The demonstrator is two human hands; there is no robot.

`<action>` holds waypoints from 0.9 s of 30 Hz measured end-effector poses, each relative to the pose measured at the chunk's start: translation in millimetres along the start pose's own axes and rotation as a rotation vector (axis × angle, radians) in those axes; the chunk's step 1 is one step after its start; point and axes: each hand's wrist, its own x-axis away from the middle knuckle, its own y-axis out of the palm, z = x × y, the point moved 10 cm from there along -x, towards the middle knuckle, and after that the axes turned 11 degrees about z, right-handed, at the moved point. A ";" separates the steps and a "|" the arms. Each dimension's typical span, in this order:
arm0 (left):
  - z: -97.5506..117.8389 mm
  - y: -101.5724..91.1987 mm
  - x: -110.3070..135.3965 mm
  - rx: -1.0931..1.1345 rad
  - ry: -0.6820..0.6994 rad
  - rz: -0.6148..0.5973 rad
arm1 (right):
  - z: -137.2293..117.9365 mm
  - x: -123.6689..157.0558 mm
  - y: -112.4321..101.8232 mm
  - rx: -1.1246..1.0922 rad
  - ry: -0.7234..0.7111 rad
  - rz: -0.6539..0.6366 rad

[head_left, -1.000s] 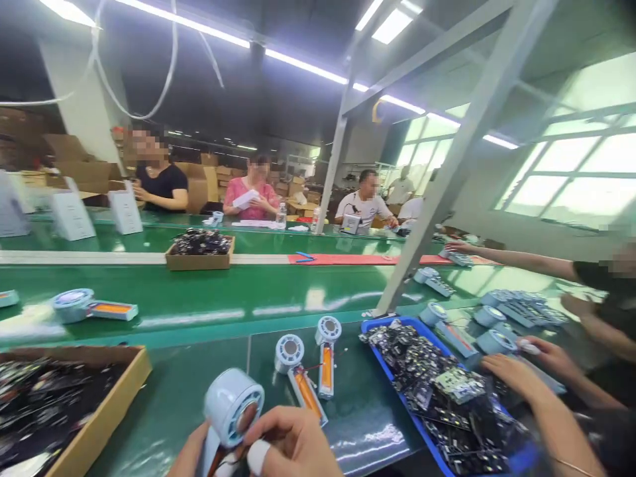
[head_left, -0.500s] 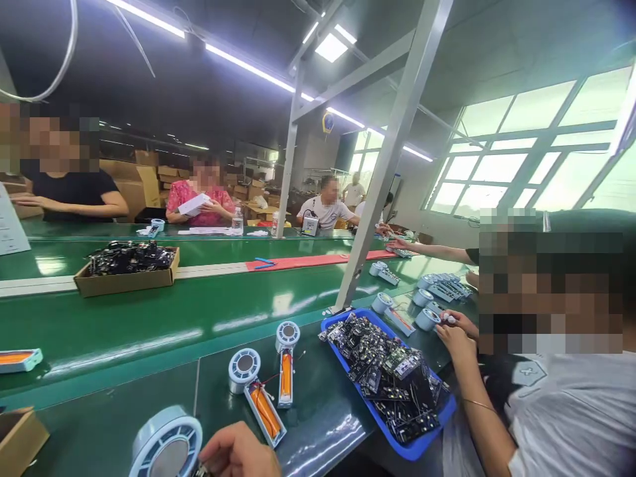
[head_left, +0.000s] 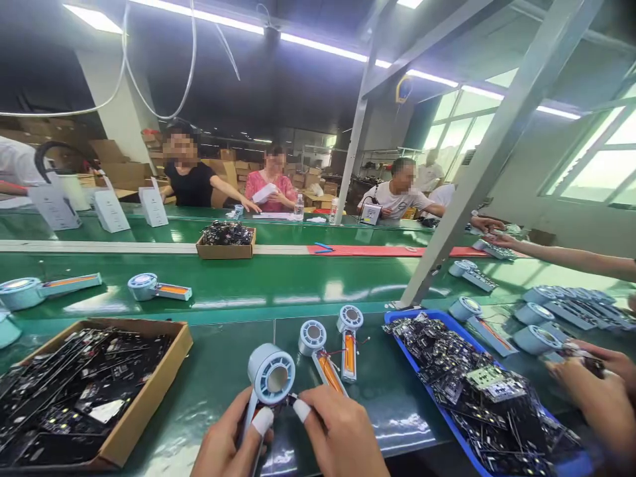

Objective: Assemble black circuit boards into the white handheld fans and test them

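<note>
My left hand point(head_left: 231, 437) is closed round the handle of a light-blue handheld fan body point(head_left: 271, 374), holding it upright with its round, silver-centred head facing right. My right hand point(head_left: 342, 430) pinches at the neck just below the head; a small dark bit shows at its fingertips, too small to name. White covers sit on both thumbs. Most of the handle is hidden by my fingers. Just beyond my right hand lie two more fan bodies, a nearer one point(head_left: 313, 338) and a farther one point(head_left: 350, 354), each with an orange battery and thin wires in its handle.
Circuit boards fill a cardboard box point(head_left: 144, 411) at left and a blue tray point(head_left: 427, 391) at right. A metal post point(head_left: 472, 179) rises behind the tray. A co-worker's hands point(head_left: 591, 377) work at far right. More fan bodies point(head_left: 144, 286) lie on the green belt point(head_left: 298, 285).
The view has swung left, bringing the cardboard box of boards and my left hand into sight. The held fan body now appears higher and nearer the middle, with both hands at it.
</note>
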 end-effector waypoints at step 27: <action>-20.1 24.3 20.3 0.396 -0.305 -0.040 | 10.0 30.3 69.5 -0.964 0.675 -0.212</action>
